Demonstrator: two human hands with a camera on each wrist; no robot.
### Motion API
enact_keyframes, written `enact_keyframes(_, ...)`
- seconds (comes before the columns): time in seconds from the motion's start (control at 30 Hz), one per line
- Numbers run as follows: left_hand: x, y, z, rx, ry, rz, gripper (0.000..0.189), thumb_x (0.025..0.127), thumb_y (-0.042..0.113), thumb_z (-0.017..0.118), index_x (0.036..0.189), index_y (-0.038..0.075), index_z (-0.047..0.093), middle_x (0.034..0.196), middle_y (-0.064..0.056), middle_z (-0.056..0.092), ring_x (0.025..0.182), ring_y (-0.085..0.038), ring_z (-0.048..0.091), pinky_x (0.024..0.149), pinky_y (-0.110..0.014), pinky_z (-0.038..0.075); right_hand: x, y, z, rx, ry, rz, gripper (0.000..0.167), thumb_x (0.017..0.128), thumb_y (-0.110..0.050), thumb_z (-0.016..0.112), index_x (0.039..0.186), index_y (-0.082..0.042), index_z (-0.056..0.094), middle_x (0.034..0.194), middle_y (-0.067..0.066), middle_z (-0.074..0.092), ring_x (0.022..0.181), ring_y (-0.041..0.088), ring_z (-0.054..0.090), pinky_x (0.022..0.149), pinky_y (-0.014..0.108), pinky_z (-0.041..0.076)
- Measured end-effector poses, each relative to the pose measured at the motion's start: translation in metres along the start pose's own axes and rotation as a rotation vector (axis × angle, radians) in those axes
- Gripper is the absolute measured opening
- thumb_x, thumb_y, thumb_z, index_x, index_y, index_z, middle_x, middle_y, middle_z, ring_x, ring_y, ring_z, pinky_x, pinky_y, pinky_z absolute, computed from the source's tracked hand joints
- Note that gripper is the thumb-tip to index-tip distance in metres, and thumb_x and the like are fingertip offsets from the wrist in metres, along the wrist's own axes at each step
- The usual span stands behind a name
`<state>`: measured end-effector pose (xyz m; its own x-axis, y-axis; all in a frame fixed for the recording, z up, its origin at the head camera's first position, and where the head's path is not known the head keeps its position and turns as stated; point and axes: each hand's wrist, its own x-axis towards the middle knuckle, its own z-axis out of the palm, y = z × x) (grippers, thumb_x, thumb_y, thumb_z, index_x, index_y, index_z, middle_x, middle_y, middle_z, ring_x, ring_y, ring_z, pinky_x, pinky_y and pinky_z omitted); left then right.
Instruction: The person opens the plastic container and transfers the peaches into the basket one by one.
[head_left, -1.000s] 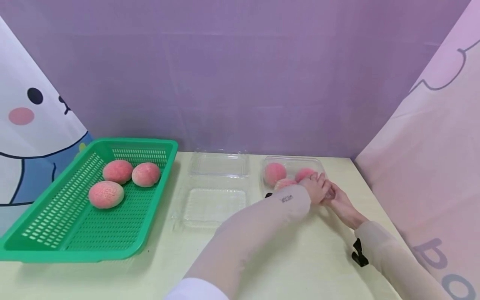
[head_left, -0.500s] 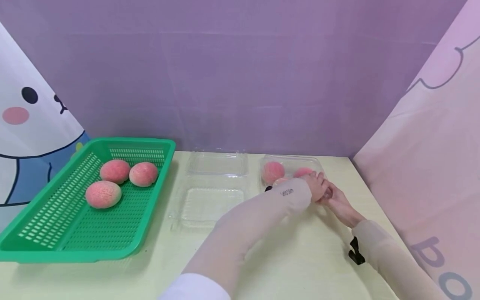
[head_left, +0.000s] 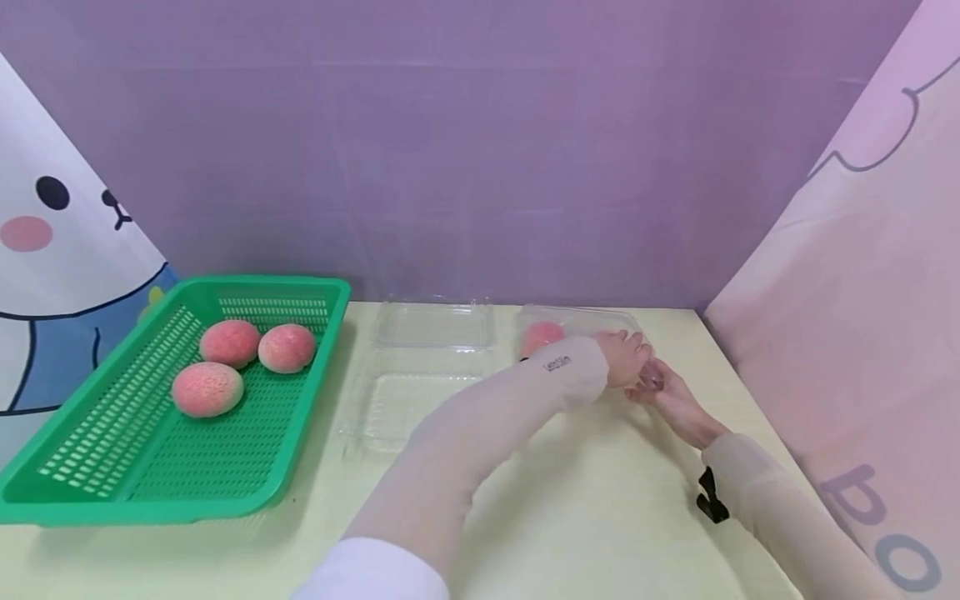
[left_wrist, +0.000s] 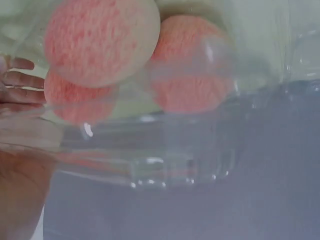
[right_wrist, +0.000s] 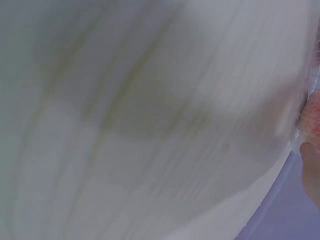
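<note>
Right of the frame's centre, a clear plastic clamshell box (head_left: 585, 316) holds peaches (left_wrist: 102, 40); the right hand (head_left: 675, 404) supports its corner, fingers straight; the left hand (head_left: 627, 357) touches it, grip unclear.

Only a grey "o" (head_left: 881, 560) reads, on the pink curtain (head_left: 840, 317) right of the left sleeve (head_left: 495, 442); that sleeve's print (head_left: 557, 363) is too tiny.

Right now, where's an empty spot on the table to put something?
The table is bare between the left sleeve and the right sleeve. A smaller bare patch lies between the green basket, the open clear box and the left sleeve. It's crowded at the other clear box, where the left hand and right hand are.
</note>
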<state>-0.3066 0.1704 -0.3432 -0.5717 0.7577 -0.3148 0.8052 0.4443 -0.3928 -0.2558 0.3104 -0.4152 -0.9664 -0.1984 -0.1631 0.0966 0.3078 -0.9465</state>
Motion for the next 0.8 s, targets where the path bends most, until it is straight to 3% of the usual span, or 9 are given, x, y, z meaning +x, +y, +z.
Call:
enact_keyframes(0.23, -0.012, 0.004, 0.012, -0.119, 0.087, -0.049, 0.066, 0.093, 0.036, 0.048, 0.147, 0.018, 0.014, 0.154, -0.006, 0.013, 0.139, -0.020, 0.021, 0.114, -0.030, 0.019, -0.004, -0.002, 0.005, 0.006, 0.007, -0.010, 0.090, 0.086, -0.010, 0.060, 0.144, 0.001, -0.008, 0.151, 0.022, 0.000, 0.139, 0.040, 0.003, 0.111, 0.055, 0.009)
enact_keyframes(0.4, -0.021, -0.001, 0.022, -0.203, 0.139, -0.016, 0.064, 0.094, 0.041, 0.043, 0.147, 0.018, 0.015, 0.154, -0.007, 0.012, 0.141, -0.021, 0.014, 0.116, -0.031, 0.012, -0.004, -0.001, 0.008, -0.005, 0.023, -0.009, 0.091, 0.086, -0.014, 0.061, 0.145, 0.000, -0.006, 0.152, 0.020, 0.002, 0.139, 0.038, 0.004, 0.112, 0.053, 0.010)
enact_keyframes(0.57, -0.057, -0.026, 0.038, -0.373, 0.144, -0.016, 0.068, 0.095, 0.044, 0.039, 0.147, 0.011, 0.011, 0.154, -0.011, 0.010, 0.142, -0.023, 0.008, 0.116, -0.032, 0.009, -0.005, -0.002, 0.008, 0.011, 0.015, -0.018, 0.090, 0.086, -0.011, 0.060, 0.145, -0.002, -0.007, 0.153, 0.016, -0.001, 0.140, 0.035, 0.002, 0.113, 0.051, 0.010)
enact_keyframes(0.67, -0.084, -0.049, 0.051, -0.512, 0.115, -0.065, 0.075, 0.092, 0.044, 0.047, 0.147, 0.007, 0.011, 0.154, -0.014, 0.009, 0.142, -0.025, 0.006, 0.116, -0.033, 0.007, -0.005, -0.003, 0.008, 0.008, 0.009, -0.022, 0.089, 0.087, -0.011, 0.060, 0.146, -0.003, -0.007, 0.153, 0.016, -0.001, 0.140, 0.036, 0.003, 0.112, 0.052, 0.010)
enact_keyframes(0.8, -0.107, -0.069, 0.070, -0.649, 0.099, -0.125, 0.081, 0.089, 0.040, 0.055, 0.146, 0.003, 0.011, 0.153, -0.018, 0.004, 0.142, -0.027, 0.004, 0.116, -0.034, 0.008, -0.004, -0.004, 0.005, -0.013, 0.013, -0.007, 0.091, 0.086, -0.013, 0.061, 0.146, -0.004, -0.007, 0.153, 0.016, 0.000, 0.140, 0.037, 0.004, 0.112, 0.053, 0.010)
